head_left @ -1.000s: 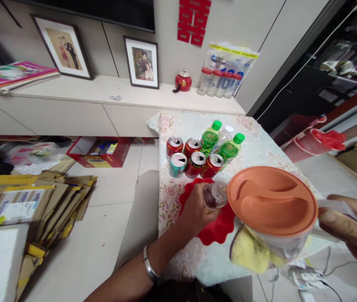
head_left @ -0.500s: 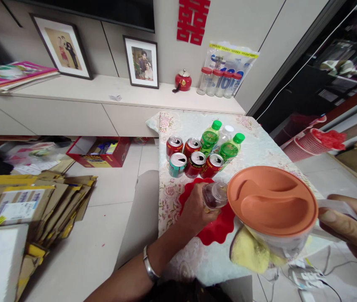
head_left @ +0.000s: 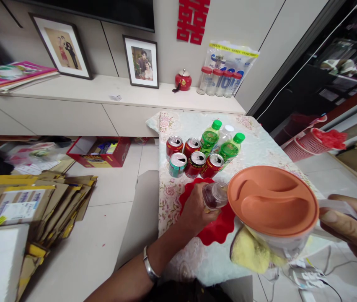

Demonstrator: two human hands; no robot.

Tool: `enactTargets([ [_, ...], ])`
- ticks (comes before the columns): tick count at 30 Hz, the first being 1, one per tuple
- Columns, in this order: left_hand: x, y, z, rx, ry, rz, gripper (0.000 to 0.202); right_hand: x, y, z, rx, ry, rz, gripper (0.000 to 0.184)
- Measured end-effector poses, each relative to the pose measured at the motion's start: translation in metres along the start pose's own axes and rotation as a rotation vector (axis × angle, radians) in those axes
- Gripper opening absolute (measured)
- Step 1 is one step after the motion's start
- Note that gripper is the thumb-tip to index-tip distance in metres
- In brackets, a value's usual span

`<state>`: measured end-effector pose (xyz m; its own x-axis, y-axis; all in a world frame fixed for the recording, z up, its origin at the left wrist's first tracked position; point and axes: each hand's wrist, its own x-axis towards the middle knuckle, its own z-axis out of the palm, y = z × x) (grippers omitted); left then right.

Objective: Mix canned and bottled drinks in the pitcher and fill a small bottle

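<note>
Two hands busy: left hand grips bottle (clear); right hand grips jug handle.

Red "囍" sign on wall; bag: "100".

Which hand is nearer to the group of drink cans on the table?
Left. The left hand holds a small clear bottle just below the cans; the right hand grips the jug handle, farther away.
</note>
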<state>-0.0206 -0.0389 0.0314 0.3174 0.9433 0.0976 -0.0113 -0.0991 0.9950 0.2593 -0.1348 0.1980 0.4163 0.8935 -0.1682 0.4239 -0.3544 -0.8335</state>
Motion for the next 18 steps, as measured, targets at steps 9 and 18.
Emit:
enactTargets([
  [9, 0.0, -0.001, 0.0, -0.007, -0.017, 0.006, 0.068, -0.002, -0.006, 0.005, 0.003, 0.042, 0.006, 0.041],
  [18, 0.0, -0.004, 0.0, -0.004, -0.033, 0.009, 0.065, -0.001, 0.007, -0.001, 0.039, 0.0, 0.04, 0.04],
])
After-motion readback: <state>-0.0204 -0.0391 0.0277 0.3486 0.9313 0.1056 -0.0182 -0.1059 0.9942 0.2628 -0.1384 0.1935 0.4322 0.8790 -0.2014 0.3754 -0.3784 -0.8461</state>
